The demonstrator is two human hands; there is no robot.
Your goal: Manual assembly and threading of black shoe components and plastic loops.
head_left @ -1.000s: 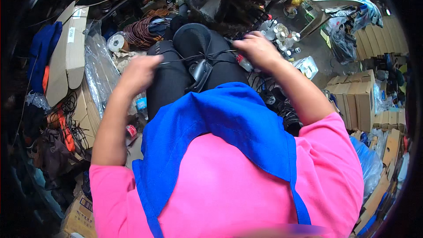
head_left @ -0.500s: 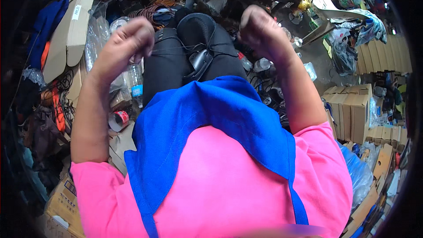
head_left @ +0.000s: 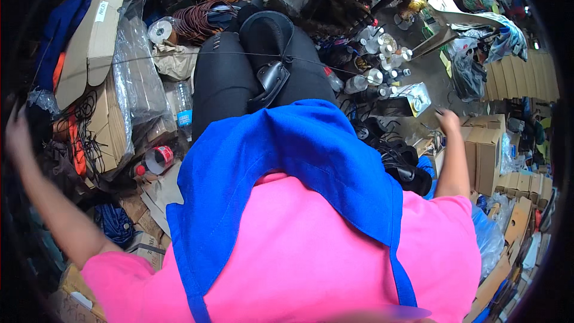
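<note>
A black shoe (head_left: 267, 33) is wedged between my thighs, its shiny part (head_left: 273, 79) toward my body. Dark thread (head_left: 239, 53) runs out from the shoe to both sides in nearly straight lines. Far out at the left rim, my left hand (head_left: 19, 134) is blurred but closed at the end of its strand. Over on the right, my right hand (head_left: 448, 121) is closed in a pinch on the other strand, beside a cardboard box. A small dark bit shows at its fingertips; I cannot make out what it is. A blue apron (head_left: 281, 125) lies across my lap.
Several small bottles (head_left: 376, 60) and a tin (head_left: 415, 100) stand right of my legs. At left are flattened cardboard (head_left: 95, 36), plastic-wrapped sheets (head_left: 140, 78) and a clear bottle (head_left: 183, 104). Cardboard boxes (head_left: 484, 143) are stacked at right. A coil of cord (head_left: 200, 18) lies beyond my knees.
Both hands have swung outward from above my knees, the left to the far left, the right to the right. The thread, looped and slack near the shoe before, is now drawn out straight.
</note>
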